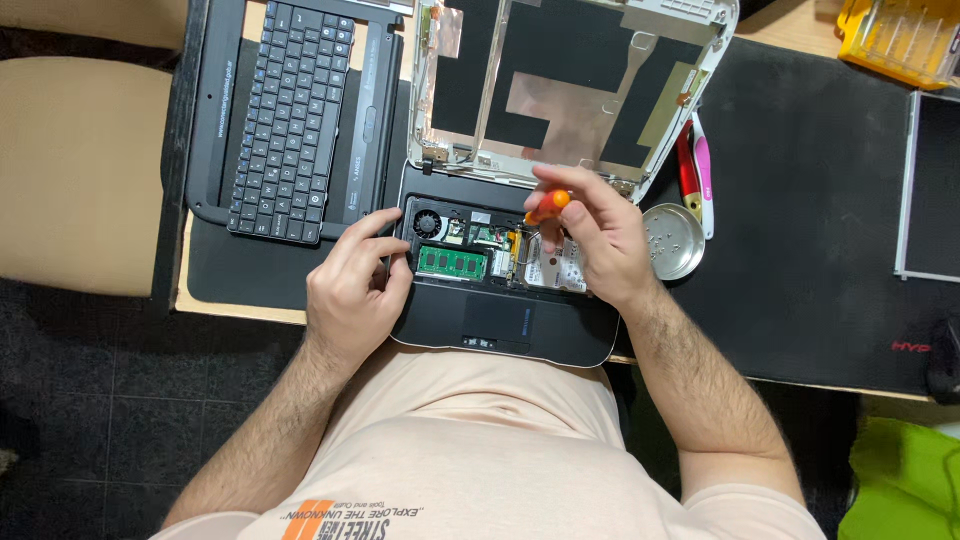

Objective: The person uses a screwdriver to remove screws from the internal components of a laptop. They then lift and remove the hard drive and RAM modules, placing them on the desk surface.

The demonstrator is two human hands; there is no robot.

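Note:
An opened small laptop (pixel 500 320) lies at the table's near edge, its keyboard gone and its inner parts bare: a fan, a green memory board (pixel 452 262) and a silver drive (pixel 556 272). My left hand (pixel 352 285) grips the laptop's left edge beside the fan. My right hand (pixel 595 232) holds a small orange-handled screwdriver (pixel 547 206), tip down on the board near the drive. The laptop's lid shell (pixel 570 80), stripped of its screen, lies open behind.
A detached black keyboard (pixel 290 115) lies on a black panel at the left. A round metal dish (pixel 673 240) with screws sits to the right, beside red and pink tools (pixel 692 170). A yellow parts box (pixel 905 38) and a screen panel (pixel 935 185) are at far right.

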